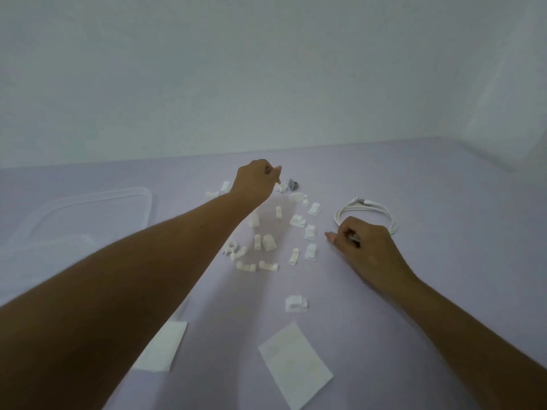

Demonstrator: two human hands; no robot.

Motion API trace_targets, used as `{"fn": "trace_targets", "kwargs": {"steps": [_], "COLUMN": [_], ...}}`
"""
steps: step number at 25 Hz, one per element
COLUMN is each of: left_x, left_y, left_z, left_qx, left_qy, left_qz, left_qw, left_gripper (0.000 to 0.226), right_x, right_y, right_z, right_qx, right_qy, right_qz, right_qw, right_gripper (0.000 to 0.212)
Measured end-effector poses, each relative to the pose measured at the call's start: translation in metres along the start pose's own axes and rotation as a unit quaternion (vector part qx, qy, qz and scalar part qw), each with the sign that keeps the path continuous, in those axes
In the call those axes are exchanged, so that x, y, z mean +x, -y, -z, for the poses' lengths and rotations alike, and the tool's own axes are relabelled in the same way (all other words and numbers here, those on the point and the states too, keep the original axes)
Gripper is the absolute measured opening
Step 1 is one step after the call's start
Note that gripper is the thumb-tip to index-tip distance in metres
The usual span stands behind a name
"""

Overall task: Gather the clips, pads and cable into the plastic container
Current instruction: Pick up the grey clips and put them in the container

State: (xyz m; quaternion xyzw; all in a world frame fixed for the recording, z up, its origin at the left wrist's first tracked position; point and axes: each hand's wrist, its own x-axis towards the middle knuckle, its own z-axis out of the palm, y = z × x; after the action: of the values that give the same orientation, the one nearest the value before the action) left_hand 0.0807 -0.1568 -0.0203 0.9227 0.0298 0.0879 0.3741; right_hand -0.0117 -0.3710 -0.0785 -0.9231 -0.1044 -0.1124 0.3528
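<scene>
**Both hands out over the scattered clips**

Your left hand (256,180) is stretched to 12 o'clock of the clip (266,242) scatter, its fingers (276,173) curled together with the tips pointing down beside a small white clip and a grey clip (293,184). Whether they hold anything, you cannot tell from here.

Your right hand (365,247) rests at 3 o'clock of the scatter, fingers bunched into a loose fist with something small and greyish seemingly tucked between them; what it is stays unclear. The coiled white cable (367,210) lies just behind that hand, at its 12 o'clock, partly hidden by the knuckles.

The clips lie loose on the lilac table (414,173), one stray clip (296,303) nearer you at 6 o'clock. Two flat white pads lie closest to you: one pad (296,365) at 6 o'clock, the other (161,346) partly under your left forearm. The clear container (97,214) sits at 9 o'clock, well apart from the clips.
</scene>
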Motion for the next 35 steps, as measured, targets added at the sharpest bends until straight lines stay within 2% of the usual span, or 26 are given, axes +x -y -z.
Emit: {"fn": "trace_targets", "kwargs": {"steps": [1, 2, 3, 4, 5, 6, 9, 11, 16, 17, 19, 20, 21, 22, 23, 24, 25, 26, 28, 30, 31, 35], "left_x": [0.013, 0.026, 0.036, 0.046, 0.054, 0.061, 0.082, 0.093, 0.096, 0.096, 0.092, 0.086, 0.082, 0.074, 0.064, 0.049, 0.034, 0.019, -0.015, -0.050, -0.067, -0.142], "left_y": [-0.002, -0.005, -0.008, -0.009, -0.011, -0.011, -0.007, -0.001, 0.001, -0.001, -0.010, -0.017, -0.023, -0.029, -0.033, -0.033, -0.029, -0.024, -0.007, 0.019, 0.030, 0.079], "left_z": [-0.007, -0.015, -0.022, -0.030, -0.038, -0.043, -0.062, -0.072, -0.084, -0.082, -0.072, -0.063, -0.052, -0.040, -0.027, -0.011, 0.005, 0.023, 0.068, 0.117, 0.140, 0.225], "left_qx": [0.046, 0.096, 0.157, 0.226, 0.291, 0.347, 0.455, 0.503, 0.522, 0.501, 0.382, 0.272, 0.113, -0.082, -0.269, -0.406, -0.491, -0.534, -0.589, -0.617, -0.615, -0.558], "left_qy": [0.003, 0.004, 0.002, -0.001, -0.004, -0.006, 0.004, 0.017, 0.013, 0.008, 0.010, 0.029, 0.052, 0.069, 0.085, 0.097, 0.104, 0.108, 0.113, 0.102, 0.107, 0.085], "left_qz": [-0.023, -0.038, -0.048, -0.061, -0.078, -0.092, -0.126, -0.142, -0.225, -0.226, -0.161, -0.098, -0.027, 0.062, 0.153, 0.218, 0.247, 0.261, 0.256, 0.248, 0.242, 0.249], "left_qw": [0.999, 0.995, 0.986, 0.972, 0.953, 0.933, 0.881, 0.852, 0.823, 0.836, 0.910, 0.957, 0.992, 0.992, 0.947, 0.882, 0.829, 0.797, 0.758, 0.740, 0.742, 0.787], "left_gripper": [0.039, 0.042, 0.045, 0.048, 0.051, 0.055, 0.065, 0.067, 0.052, 0.052, 0.056, 0.058, 0.057, 0.053, 0.045, 0.036, 0.030, 0.027, 0.029, 0.035, 0.036, 0.019], "right_x": [0.006, 0.013, 0.018, 0.022, 0.027, 0.030, 0.039, 0.042, 0.043, 0.042, 0.040, 0.039, 0.038, 0.037, 0.036, 0.035, 0.035, 0.034, 0.028, 0.020, 0.017, 0.000], "right_y": [0.003, 0.004, 0.006, 0.006, 0.004, 0.002, -0.003, -0.004, -0.005, -0.004, 0.001, 0.005, 0.010, 0.017, 0.024, 0.032, 0.040, 0.048, 0.070, 0.101, 0.118, 0.197], "right_z": [0.005, 0.009, 0.011, 0.014, 0.015, 0.016, 0.015, 0.012, 0.006, 0.005, 0.006, 0.007, 0.009, 0.011, 0.013, 0.015, 0.015, 0.016, 0.013, 0.004, 0.000, -0.031], "right_qx": [0.194, 0.378, 0.512, 0.593, 0.638, 0.659, 0.669, 0.671, 0.657, 0.655, 0.660, 0.669, 0.678, 0.689, 0.701, 0.712, 0.720, 0.722, 0.712, 0.695, 0.689, 0.653], "right_qy": [0.000, 0.012, 0.025, 0.040, 0.052, 0.061, 0.084, 0.106, 0.131, 0.129, 0.121, 0.118, 0.113, 0.105, 0.092, 0.081, 0.075, 0.074, 0.088, 0.130, 0.155, 0.273], "right_qz": [-0.082, -0.168, -0.234, -0.272, -0.288, -0.291, -0.284, -0.282, -0.310, -0.317, -0.329, -0.335, -0.345, -0.358, -0.371, -0.379, -0.381, -0.380, -0.380, -0.378, -0.373, -0.312], "right_qw": [0.978, 0.910, 0.826, 0.757, 0.712, 0.691, 0.682, 0.678, 0.674, 0.674, 0.665, 0.653, 0.639, 0.621, 0.602, 0.585, 0.575, 0.574, 0.584, 0.598, 0.602, 0.634], "right_gripper": [0.033, 0.033, 0.031, 0.028, 0.025, 0.023, 0.029, 0.020, 0.018, 0.017, 0.016, 0.013, 0.011, 0.009, 0.008, 0.010, 0.013, 0.016, 0.025, 0.031, 0.032, 0.027]}}
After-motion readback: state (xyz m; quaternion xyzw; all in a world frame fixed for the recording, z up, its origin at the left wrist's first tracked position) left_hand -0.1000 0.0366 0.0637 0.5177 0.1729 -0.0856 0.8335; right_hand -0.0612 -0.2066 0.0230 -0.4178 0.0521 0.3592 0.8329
